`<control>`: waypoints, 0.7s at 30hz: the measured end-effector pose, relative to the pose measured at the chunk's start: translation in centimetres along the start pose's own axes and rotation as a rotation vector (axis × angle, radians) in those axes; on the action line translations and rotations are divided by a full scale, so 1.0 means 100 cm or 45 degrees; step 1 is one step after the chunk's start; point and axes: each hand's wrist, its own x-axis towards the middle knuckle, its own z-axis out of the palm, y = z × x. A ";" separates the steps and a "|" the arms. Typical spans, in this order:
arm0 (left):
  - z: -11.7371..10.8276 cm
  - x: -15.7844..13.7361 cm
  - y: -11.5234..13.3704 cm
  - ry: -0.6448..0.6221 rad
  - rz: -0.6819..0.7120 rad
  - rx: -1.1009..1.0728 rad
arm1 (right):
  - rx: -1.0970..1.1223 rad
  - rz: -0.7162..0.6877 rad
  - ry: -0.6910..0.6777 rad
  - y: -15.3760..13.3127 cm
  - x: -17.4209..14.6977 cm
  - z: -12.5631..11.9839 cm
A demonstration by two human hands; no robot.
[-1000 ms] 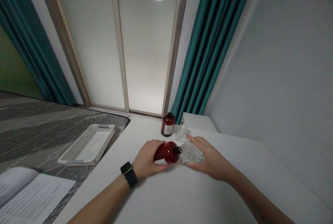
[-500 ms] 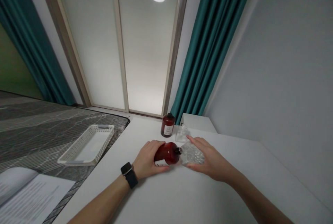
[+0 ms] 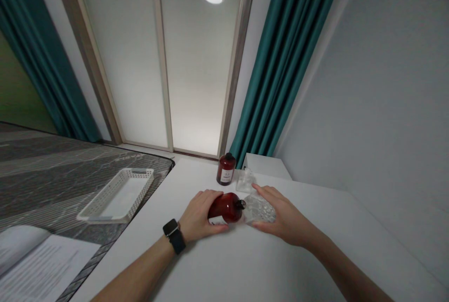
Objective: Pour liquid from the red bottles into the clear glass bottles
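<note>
Little has changed: your left hand (image 3: 198, 215) still grips the tipped red bottle (image 3: 226, 206) over the surface (image 3: 224, 269), its neck (image 3: 241, 204) beside the clear vessel (image 3: 260, 209) your right hand (image 3: 286, 220) clasps, so both stay aligned.

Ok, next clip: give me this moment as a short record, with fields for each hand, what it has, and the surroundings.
Left hand: grips a dark red labelled bottle
Held bottle: tipped sideways, neck toward the clear container
Right hand: holds a clear textured container
Neck touching container: cannot tell
Left wrist: black smartwatch
Behind, on white table: upright red bottle with black top; clear piece, shape unclear
Far left: white basket, open book
</note>
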 end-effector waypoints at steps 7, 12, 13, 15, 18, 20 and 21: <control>0.000 0.000 0.000 0.021 0.019 0.000 | -0.012 0.024 -0.018 0.000 -0.001 -0.001; 0.000 0.001 0.000 0.016 0.028 0.000 | -0.008 0.022 -0.022 -0.001 -0.001 0.000; 0.000 0.001 0.000 0.013 0.028 -0.001 | -0.011 0.025 -0.024 -0.001 -0.001 -0.001; -0.001 0.001 0.000 0.010 0.028 -0.003 | -0.018 0.035 -0.028 -0.002 -0.001 -0.001; -0.001 0.000 0.000 0.008 0.029 -0.005 | -0.028 0.040 -0.031 -0.002 0.000 -0.001; -0.001 0.000 -0.001 0.003 0.032 -0.006 | -0.033 0.030 -0.025 -0.002 0.000 -0.002; 0.000 0.000 -0.001 0.001 0.032 -0.005 | -0.036 0.027 -0.022 -0.002 0.000 -0.002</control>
